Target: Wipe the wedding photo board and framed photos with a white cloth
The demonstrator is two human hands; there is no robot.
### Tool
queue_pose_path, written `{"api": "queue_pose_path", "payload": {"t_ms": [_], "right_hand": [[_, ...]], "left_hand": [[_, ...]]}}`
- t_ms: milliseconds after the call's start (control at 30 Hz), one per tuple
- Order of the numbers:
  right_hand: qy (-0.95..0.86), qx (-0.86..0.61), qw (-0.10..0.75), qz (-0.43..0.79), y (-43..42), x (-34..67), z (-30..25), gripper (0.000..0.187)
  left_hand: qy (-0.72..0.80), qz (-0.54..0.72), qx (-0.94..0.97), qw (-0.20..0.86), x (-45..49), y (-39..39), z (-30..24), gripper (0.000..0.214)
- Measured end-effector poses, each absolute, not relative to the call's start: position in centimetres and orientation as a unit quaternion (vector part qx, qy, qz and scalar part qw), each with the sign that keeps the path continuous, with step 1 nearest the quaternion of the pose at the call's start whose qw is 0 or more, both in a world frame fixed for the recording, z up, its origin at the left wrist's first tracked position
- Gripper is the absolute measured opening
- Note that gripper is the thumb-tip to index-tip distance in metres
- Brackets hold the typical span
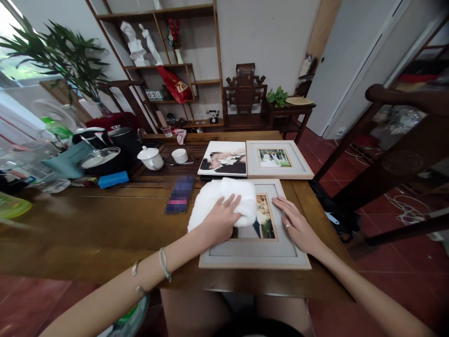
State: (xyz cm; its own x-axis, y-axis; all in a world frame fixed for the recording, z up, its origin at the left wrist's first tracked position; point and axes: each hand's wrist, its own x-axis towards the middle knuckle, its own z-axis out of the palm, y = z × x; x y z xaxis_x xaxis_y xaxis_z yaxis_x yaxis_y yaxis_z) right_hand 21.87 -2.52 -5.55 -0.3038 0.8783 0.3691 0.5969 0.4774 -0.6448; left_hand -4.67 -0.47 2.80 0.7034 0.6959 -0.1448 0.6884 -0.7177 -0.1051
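A light wood picture frame with a wide pale mat and a photo lies flat on the table in front of me. My left hand presses a folded white towel onto the frame's left part, its fingers bent into the fabric. The towel hides the upper left of the frame and much of the photo. My right hand, wearing a ring, rests on the frame's right side with fingers stretched out. Behind lie a second framed photo and a large photo panel or album.
A blurred dark phone-like item lies left of the towel on the wooden table. Farther left stand a white lidded cup, a white bowl, a blue block and a dark kettle. A dark wooden chair stands at right.
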Motion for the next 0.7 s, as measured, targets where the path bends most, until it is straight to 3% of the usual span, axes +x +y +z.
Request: {"api": "queue_pose_path", "payload": {"t_ms": [267, 500, 700], "right_hand": [[-0.781, -0.478, 0.351, 0.197, -2.5, 21.7, -5.3, 0.050], [-0.781, -0.473, 0.357, 0.198, -2.5, 21.8, -5.4, 0.050], [-0.781, -0.468, 0.364, 0.197, -2.6, 21.7, -5.4, 0.053]], "left_hand": [[-0.275, 0.117, -0.949, -0.102, -3.8, -9.5, 5.0, 0.037], [-0.367, 0.122, -0.922, -0.016, -3.6, -5.4, 3.0, 0.043], [-0.396, 0.037, -0.916, 0.057, -3.7, 1.0, 2.0, 0.033]]}}
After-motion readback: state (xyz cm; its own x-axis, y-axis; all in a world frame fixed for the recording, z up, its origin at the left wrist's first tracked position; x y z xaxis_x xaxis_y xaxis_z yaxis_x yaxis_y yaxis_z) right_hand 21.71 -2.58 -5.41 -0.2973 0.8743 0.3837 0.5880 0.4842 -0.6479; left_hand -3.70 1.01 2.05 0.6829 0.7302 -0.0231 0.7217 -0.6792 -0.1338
